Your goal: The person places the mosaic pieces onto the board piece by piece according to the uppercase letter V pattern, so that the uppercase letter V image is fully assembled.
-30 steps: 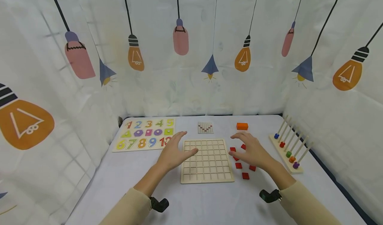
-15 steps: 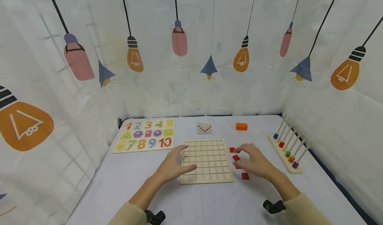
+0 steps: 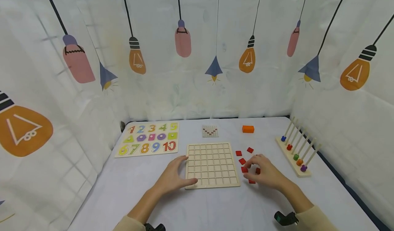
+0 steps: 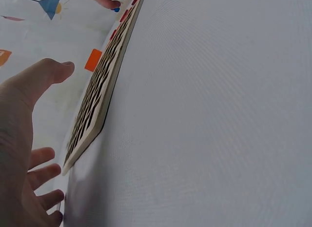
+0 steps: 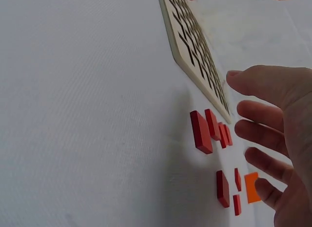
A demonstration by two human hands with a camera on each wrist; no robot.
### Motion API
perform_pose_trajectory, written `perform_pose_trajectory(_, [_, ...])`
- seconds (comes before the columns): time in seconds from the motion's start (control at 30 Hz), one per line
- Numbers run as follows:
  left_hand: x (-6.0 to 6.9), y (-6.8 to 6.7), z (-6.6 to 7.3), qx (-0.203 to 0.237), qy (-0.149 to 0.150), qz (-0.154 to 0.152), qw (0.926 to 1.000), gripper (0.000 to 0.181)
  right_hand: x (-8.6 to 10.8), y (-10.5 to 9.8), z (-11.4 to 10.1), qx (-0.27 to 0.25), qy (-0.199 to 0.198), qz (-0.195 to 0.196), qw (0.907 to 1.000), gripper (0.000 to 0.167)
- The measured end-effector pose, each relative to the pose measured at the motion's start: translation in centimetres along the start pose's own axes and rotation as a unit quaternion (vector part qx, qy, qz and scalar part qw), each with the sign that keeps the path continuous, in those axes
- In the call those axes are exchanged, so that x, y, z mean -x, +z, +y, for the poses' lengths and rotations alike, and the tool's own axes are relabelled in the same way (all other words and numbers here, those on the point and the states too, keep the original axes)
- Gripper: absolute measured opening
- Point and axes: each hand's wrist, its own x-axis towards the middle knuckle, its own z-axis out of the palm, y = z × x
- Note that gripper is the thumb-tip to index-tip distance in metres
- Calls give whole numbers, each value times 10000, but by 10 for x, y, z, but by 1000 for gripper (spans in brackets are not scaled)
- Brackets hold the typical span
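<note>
1. The work is looking barely begun: the grid board (image 3: pixel 212 166) is showing no tile in any of its cells.
2. What is left, by that judgement, is involving every visible red tile; the red tiles (image 3: pixel 238 153) are all lying loose, flat to the right of the board.
3. The right hand (image 3: pixel 265 172) is hovering to the right of the board over these tiles, thumb and fingers bent but apart, with nothing showing pinched; one tile is lying beneath the thumb-and-forefinger gap, others nearer the board.
4. The left hand (image 3: pixel 171 178) is spreading its thumb and fingers wide at the board's left edge; whether any fingertip is touching it, I cannot tell.
</note>
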Motion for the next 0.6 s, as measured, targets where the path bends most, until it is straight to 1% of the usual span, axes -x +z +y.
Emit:
perform_pose_trajectory(0.13, [3, 0, -5, -132, 52, -26, 9999, 113, 4, -1, 4, 89, -155, -23, 9998, 25])
perform_pose_trajectory(0.27, [5, -1, -9, -242, -39, -88, 9997, 115, 10, 2, 8, 307, -210, -84, 9993, 25])
perform_pose_trajectory(0.43, [6, 1, -14, -207, -106, -89, 9997, 115, 16, 4, 12, 510, -120, -201, 9984, 27])
perform_pose_trajectory(0.6, [5, 2, -19, -223, 41, -63, 9997, 115, 19, 4, 13, 502, 79, -177, 9985, 30])
